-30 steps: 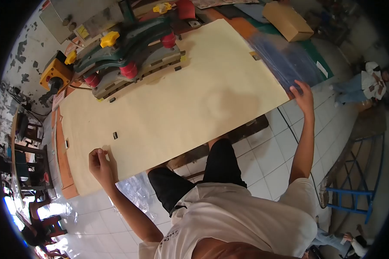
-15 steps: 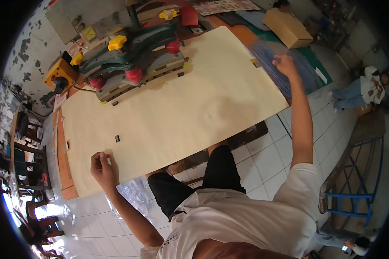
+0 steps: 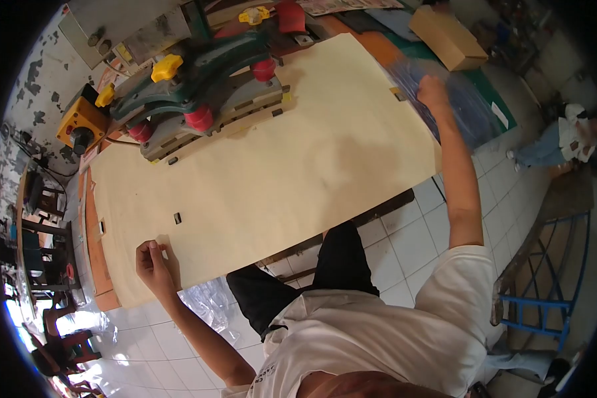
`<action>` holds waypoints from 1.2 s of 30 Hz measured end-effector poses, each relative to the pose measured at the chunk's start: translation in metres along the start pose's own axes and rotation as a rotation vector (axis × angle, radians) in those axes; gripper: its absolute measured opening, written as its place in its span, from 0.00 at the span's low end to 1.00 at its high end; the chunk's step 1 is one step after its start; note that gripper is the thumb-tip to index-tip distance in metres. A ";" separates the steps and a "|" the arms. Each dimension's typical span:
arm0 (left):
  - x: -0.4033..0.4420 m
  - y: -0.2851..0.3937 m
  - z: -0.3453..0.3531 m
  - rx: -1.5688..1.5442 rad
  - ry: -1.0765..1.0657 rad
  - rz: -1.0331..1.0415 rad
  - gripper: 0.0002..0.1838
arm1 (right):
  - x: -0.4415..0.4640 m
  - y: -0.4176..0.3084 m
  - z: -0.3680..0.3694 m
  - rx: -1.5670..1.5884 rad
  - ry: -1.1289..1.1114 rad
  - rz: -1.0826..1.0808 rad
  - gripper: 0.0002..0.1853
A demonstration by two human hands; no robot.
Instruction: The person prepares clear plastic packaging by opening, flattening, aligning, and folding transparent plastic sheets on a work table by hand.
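Note:
My left hand [image 3: 154, 266] is at the lower left of a large cream sheet [image 3: 245, 192], its fingers curled against the thumb. Whatever it may pinch is too small to tell. Close by on the sheet lies a small dark block [image 3: 177, 217]. My right hand [image 3: 434, 93] is closed above a stack of clear plastic [image 3: 467, 119], past the sheet's right edge; its fingertips are hidden. Over the far edge of the sheet stands a green clamp-like machine [image 3: 199, 86] with yellow knobs, red rollers and a metal bar.
A yellow control box [image 3: 83, 121] with a black knob sits left of the machine. A cardboard box [image 3: 448, 38] rests beyond the plastic. Another person [image 3: 574, 136] is at the far right, near a blue metal frame [image 3: 544, 302]. Clear plastic [image 3: 209, 305] lies on the tiled floor.
My right hand has drawn its extended finger in and closed, moving slightly up. My left hand has stayed nearly in place. The view has shifted a little.

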State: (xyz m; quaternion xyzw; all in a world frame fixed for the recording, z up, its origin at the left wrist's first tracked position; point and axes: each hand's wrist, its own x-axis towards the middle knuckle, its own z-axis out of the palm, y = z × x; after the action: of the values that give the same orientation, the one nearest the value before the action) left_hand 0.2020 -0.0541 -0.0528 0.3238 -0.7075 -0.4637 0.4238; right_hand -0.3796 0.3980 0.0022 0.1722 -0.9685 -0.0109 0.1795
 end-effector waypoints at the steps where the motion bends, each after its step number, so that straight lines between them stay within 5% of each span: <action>1: 0.000 0.000 0.000 -0.010 0.002 0.004 0.10 | -0.002 0.001 0.000 -0.001 -0.003 0.003 0.06; 7: -0.003 0.009 0.000 0.016 -0.009 0.007 0.10 | 0.018 0.026 -0.013 -0.086 -0.101 -0.116 0.08; 11: -0.003 0.006 -0.002 0.012 -0.014 0.012 0.10 | 0.038 0.039 -0.059 -0.223 0.171 -0.003 0.10; 14: -0.003 0.005 -0.002 -0.015 -0.011 0.010 0.10 | 0.048 0.037 -0.115 -0.389 0.118 0.095 0.11; 16: -0.004 0.011 -0.002 0.026 -0.010 -0.018 0.10 | 0.057 0.041 -0.138 -0.386 0.429 0.328 0.14; 20: -0.003 0.006 -0.002 0.003 -0.016 0.029 0.10 | 0.065 0.056 -0.174 -0.513 0.603 0.363 0.14; 26: -0.004 0.010 -0.003 -0.013 0.003 -0.006 0.11 | 0.051 0.041 -0.227 -0.745 0.993 0.150 0.14; 28: -0.004 0.009 -0.003 -0.016 0.003 0.004 0.11 | 0.036 0.029 -0.253 -0.558 1.032 -0.057 0.14; 32: -0.003 0.014 -0.003 -0.008 0.000 0.000 0.11 | -0.011 -0.012 -0.296 -0.440 0.964 -0.070 0.12; 34: -0.002 0.007 -0.004 -0.022 0.003 0.045 0.11 | -0.026 -0.021 -0.316 -0.110 0.948 -0.444 0.08; 36: -0.003 0.004 -0.002 -0.033 0.010 0.054 0.10 | -0.055 -0.051 -0.348 0.110 0.787 -0.508 0.05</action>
State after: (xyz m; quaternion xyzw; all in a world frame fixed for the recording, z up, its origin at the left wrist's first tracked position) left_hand 0.2046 -0.0504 -0.0492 0.2999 -0.7062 -0.4621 0.4448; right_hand -0.1922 0.3833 0.3045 0.4041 -0.7531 0.0631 0.5153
